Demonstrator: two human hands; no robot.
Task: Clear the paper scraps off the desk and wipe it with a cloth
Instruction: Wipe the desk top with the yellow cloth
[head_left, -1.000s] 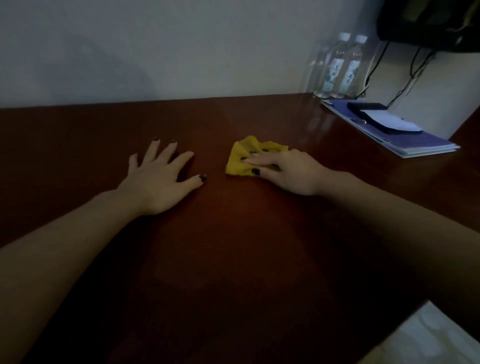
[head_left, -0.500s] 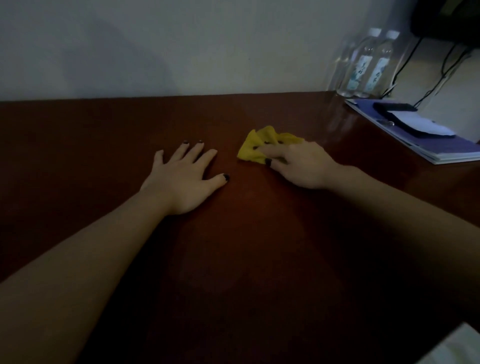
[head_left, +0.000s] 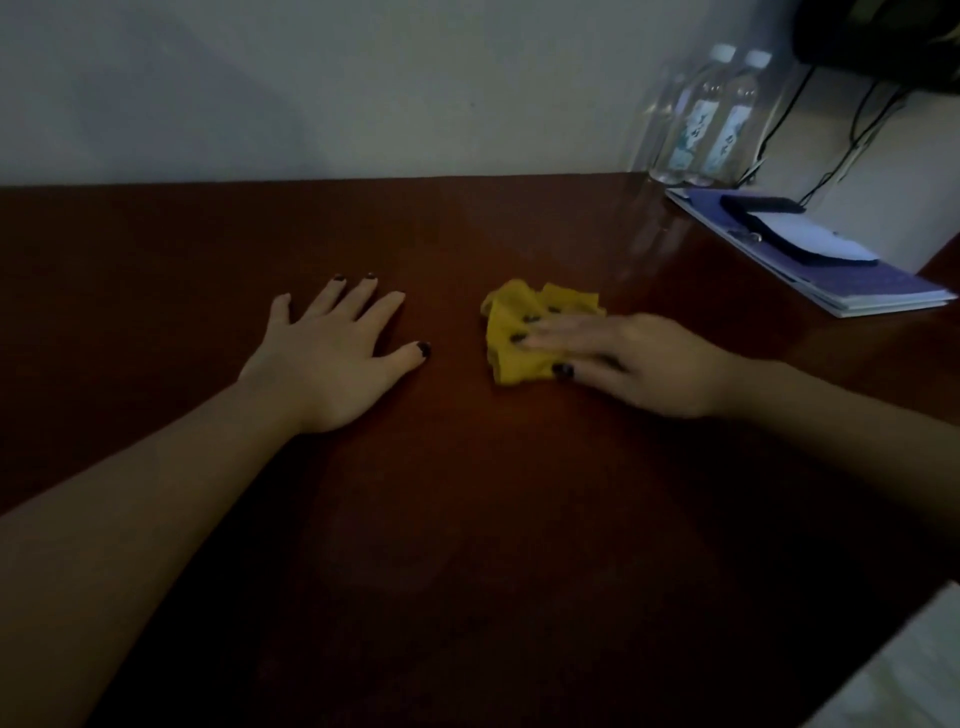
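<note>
My right hand (head_left: 639, 364) presses the cloth (head_left: 519, 322) flat-fingered to wipe; left hand (head_left: 322, 364), left of cloth, rests spread, empty, likely as brace

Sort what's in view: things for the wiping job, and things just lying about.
Job: yellow cloth, pressed by right hand; desk; left hand flat on desk.
Lying about: water bottles, booklets, far right.

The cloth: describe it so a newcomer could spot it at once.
On the dark-brown desk, look just right of its middle. There the right hand presses straight fingers on a crumpled cloth. It is the only bright yellow thing; the bottles and purple booklet sit far right.
</note>
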